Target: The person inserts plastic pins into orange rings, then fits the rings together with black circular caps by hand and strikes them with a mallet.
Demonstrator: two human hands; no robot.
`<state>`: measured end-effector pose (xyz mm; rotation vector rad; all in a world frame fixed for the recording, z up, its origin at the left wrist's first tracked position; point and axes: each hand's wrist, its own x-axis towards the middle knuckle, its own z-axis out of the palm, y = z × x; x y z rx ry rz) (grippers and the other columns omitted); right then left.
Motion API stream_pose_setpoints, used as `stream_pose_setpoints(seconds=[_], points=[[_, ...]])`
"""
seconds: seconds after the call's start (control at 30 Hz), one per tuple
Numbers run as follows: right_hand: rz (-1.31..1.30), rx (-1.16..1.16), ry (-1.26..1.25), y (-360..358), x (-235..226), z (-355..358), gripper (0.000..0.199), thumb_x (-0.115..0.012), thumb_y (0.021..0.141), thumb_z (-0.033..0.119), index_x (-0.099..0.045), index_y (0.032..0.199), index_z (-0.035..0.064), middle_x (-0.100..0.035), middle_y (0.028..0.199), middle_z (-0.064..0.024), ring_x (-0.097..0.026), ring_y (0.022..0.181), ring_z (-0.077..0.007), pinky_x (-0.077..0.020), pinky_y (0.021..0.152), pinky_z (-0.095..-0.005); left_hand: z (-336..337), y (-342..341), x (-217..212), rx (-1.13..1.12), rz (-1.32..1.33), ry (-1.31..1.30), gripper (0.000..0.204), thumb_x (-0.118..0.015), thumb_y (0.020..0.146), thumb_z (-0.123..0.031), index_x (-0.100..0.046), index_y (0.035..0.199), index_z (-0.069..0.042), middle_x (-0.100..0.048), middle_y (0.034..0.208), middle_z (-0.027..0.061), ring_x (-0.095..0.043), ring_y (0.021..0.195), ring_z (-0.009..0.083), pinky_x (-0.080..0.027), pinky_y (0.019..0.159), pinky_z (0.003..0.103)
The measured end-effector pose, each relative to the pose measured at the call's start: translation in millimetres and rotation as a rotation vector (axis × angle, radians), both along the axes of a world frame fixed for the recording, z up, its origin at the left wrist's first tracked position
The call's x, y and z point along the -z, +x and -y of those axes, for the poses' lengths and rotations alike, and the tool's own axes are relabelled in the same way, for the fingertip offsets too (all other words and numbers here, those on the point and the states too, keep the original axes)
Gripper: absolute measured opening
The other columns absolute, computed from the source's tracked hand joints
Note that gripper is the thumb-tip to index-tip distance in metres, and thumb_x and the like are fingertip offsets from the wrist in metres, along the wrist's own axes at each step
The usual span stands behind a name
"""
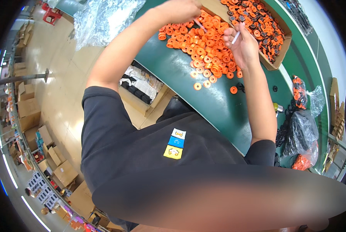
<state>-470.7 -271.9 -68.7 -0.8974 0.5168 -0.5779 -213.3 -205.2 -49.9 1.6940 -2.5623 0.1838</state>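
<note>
A heap of small orange plastic wheels [209, 42] lies on the green table [161, 58]. Over the heap's far left part is my left hand [178, 11], its fingers closed. A thin pale stick [200, 25] slants down from them toward the wheels; its upper end is hidden at the fingers. My right hand [245, 46] is raised palm-up at the heap's right side, fingers curled round a short white stick [236, 37]. Just past it stands a cardboard box [275, 65] filled with orange wheels and black-fitted ones [258, 29].
Clear plastic bags [103, 21] lie at the table's far left. Black rings [283, 131], a bag of orange parts [299, 92] and a grey plastic bag [302, 131] sit on the right. Below the table edge is an open carton [149, 104]. Cardboard boxes [30, 112] line the left.
</note>
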Motion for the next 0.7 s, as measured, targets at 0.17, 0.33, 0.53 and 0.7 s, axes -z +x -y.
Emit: stream_pose_setpoints(seconds=[0.17,0.33,0.53,0.7], points=[[-0.117,-0.141,0.094,95.7,9.7,-46.9,0.020,-0.062,0.097,0.031,-0.053,0.101,0.0131,-0.064,0.085,-0.0071,-0.061,0.071,-0.0174,-0.0515,0.065,-0.0334,-62.6,63.8,-18.5,-0.596,-0.328,-0.021,0.017,-0.070,0.077,-0.017,-0.067,0.088,-0.003,-0.069,0.085,0.0189,-0.066,0.082,0.0388,-0.053,0.074,0.048],[-0.148,-0.246,0.136,201.2,25.7,-111.0,0.040,-0.067,0.093,0.031,-0.052,0.120,0.0054,-0.054,0.106,-0.0140,-0.057,0.088,-0.0218,-0.0532,0.079,-0.0364,-131.0,75.1,25.3,-0.920,-0.428,-0.136,0.014,-0.065,0.083,-0.015,-0.070,0.090,-0.004,-0.070,0.097,0.0146,-0.067,0.091,0.0349,-0.052,0.082,0.042],[-0.173,-0.054,-0.211,192.3,29.7,-131.5,0.078,-0.066,0.089,0.043,-0.037,0.144,-0.0038,-0.045,0.143,-0.0230,-0.042,0.135,-0.0320,-0.0300,0.114,-0.0426,-148.2,26.6,73.0,-1.022,-0.666,-0.354,0.025,-0.063,0.088,-0.018,-0.066,0.105,0.000,-0.067,0.111,0.0210,-0.064,0.103,0.0386,-0.050,0.090,0.043],[-0.239,-0.220,-0.736,32.6,14.0,-173.6,0.070,-0.072,0.087,0.027,-0.041,0.145,0.0041,-0.044,0.145,-0.0199,-0.047,0.133,-0.0324,-0.0416,0.109,-0.0429,-143.2,-25.9,106.9,-0.514,-0.605,-0.599,0.045,-0.073,0.083,-0.023,-0.060,0.121,-0.003,-0.056,0.129,0.0223,-0.051,0.122,0.0406,-0.039,0.104,0.048]])
